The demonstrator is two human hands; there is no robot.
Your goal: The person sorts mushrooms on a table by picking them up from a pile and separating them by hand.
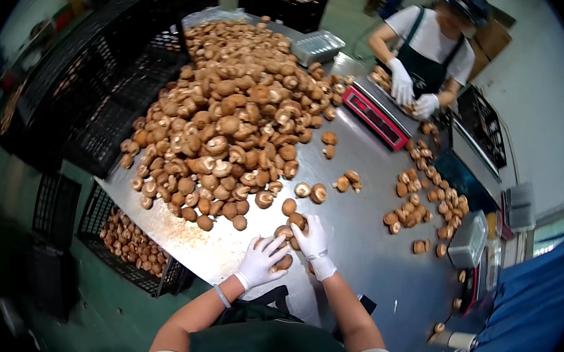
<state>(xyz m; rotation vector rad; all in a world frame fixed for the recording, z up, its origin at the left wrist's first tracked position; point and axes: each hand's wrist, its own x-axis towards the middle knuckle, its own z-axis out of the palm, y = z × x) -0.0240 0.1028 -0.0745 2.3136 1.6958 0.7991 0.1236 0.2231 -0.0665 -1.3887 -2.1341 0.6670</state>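
My left hand (260, 262), in a white glove, rests with fingers spread against a few brown mushrooms near the table's front edge. One mushroom (284, 262) shows beside its fingers. Opposite it, my right hand (313, 239), gloved too, curls its fingers round a mushroom (297, 221). Between both hands lies another mushroom (283, 232), partly covered by fingers. Just beyond them sits a single mushroom (289, 206). The palm sides of both hands are hidden.
A large mushroom heap (233, 117) covers the left of the metal table (360, 278). A co-worker in white gloves (401, 82) handles mushrooms at a red scale (376, 117). Loose mushrooms (407, 212) lie right. A black crate (170, 277) of mushrooms stands below left. Clear plastic trays (469, 238) stand right.
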